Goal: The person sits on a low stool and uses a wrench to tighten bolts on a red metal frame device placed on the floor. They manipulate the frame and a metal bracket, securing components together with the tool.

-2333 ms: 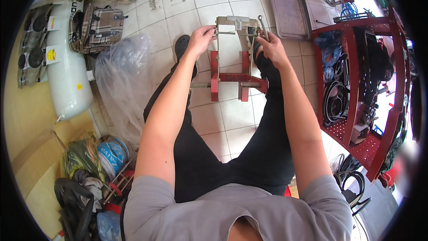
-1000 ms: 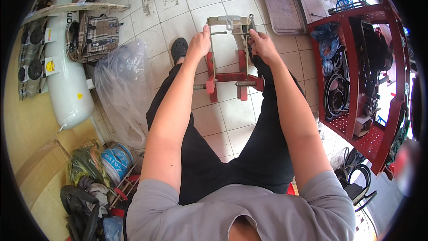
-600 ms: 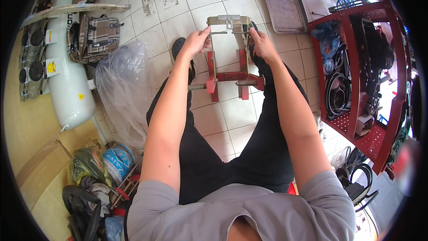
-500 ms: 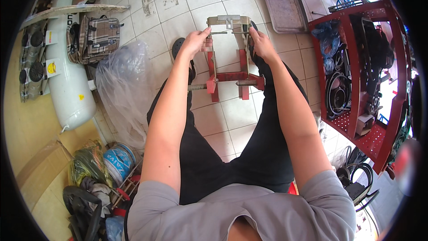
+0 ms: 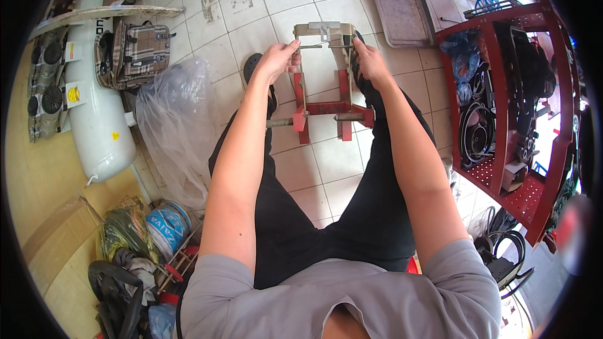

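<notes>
Between my feet on the floor stands a red metal truing stand (image 5: 323, 108), with a threaded spindle on each side of its base. Two slim uprights rise to a tan crossbar (image 5: 342, 27) carrying a small silver bracket (image 5: 326, 27). Two thin metal rods point toward each other just below the bar. My left hand (image 5: 277, 63) is closed at the left end of the bar, its thumb and fingers pinching the stand's side. On the opposite side my right hand (image 5: 372, 64) is closed in a similar pinch. What lies under the fingertips is partly hidden.
At right is a red metal rack (image 5: 540, 213) holding wheels and bags; a flat metal tray (image 5: 402, 12) lies farther off. On the left are a white tank (image 5: 103, 132), a plaid bag (image 5: 144, 50), clear plastic sheeting (image 5: 173, 107) and a blue bucket (image 5: 168, 226).
</notes>
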The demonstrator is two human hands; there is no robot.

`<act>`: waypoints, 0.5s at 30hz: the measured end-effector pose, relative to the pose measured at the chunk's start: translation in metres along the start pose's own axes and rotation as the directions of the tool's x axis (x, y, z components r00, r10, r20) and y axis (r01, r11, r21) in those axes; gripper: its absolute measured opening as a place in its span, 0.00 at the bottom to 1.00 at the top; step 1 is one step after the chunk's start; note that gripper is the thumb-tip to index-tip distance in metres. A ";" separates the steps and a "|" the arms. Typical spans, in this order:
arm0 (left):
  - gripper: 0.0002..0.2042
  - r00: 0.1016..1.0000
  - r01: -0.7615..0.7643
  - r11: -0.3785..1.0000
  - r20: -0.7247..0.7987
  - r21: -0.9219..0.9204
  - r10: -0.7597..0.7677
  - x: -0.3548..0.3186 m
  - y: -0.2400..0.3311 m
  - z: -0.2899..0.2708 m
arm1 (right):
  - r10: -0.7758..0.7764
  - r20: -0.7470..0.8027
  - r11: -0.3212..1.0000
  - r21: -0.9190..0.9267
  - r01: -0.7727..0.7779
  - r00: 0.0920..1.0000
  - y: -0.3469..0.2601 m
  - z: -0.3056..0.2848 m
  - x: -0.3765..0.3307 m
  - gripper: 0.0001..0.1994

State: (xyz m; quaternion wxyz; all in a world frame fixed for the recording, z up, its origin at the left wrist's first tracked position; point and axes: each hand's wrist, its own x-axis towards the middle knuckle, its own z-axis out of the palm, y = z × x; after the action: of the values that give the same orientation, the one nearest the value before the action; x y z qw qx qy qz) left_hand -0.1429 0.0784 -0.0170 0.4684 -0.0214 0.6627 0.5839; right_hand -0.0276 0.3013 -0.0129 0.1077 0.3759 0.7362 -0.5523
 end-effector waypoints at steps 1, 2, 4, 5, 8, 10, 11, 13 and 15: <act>0.21 0.998 0.041 0.993 -0.048 0.113 -0.036 -0.003 0.004 0.000 | -0.006 -0.020 1.000 0.022 0.006 1.000 0.000 0.000 -0.003 0.33; 0.23 0.993 0.088 0.971 -0.099 0.223 -0.067 -0.005 0.010 0.000 | -0.012 -0.040 0.999 0.045 0.013 0.999 -0.001 -0.001 -0.005 0.33; 0.26 0.951 0.037 0.843 -0.278 0.536 0.135 -0.014 0.024 0.009 | -0.031 -0.115 0.997 0.064 0.039 0.993 0.003 -0.006 -0.003 0.33; 0.27 0.864 -0.013 0.691 -0.340 0.723 0.372 -0.019 0.026 0.019 | -0.045 -0.168 0.997 0.061 0.056 0.985 0.009 -0.009 0.001 0.33; 0.28 0.625 -0.211 0.301 -0.109 0.930 0.773 -0.020 0.032 0.029 | -0.001 -0.165 0.988 0.154 0.026 0.986 -0.007 -0.011 -0.013 0.31; 0.27 0.561 -0.336 0.150 0.070 0.930 0.825 -0.011 0.034 0.037 | 0.020 -0.161 0.984 0.180 0.009 0.987 -0.010 -0.013 -0.014 0.30; 0.27 0.572 -0.368 0.114 0.128 0.923 0.810 -0.006 0.036 0.042 | 0.008 -0.166 0.984 0.174 0.021 0.986 -0.010 -0.012 -0.014 0.29; 0.24 0.573 -0.413 0.121 0.154 0.903 0.805 0.008 0.036 0.050 | -0.017 -0.174 0.987 0.154 0.044 0.985 -0.007 -0.011 -0.012 0.29; 0.21 0.638 -0.367 0.196 0.093 0.909 0.765 0.018 0.042 0.051 | -0.064 -0.194 0.991 0.104 0.086 0.979 -0.002 -0.008 -0.006 0.29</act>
State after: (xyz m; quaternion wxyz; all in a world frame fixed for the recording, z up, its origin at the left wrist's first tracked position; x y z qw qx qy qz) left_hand -0.1469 0.1411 0.0097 0.0111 0.3590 0.8925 0.2728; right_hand -0.0228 0.3054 -0.0047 -0.0051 0.4042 0.7248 -0.5579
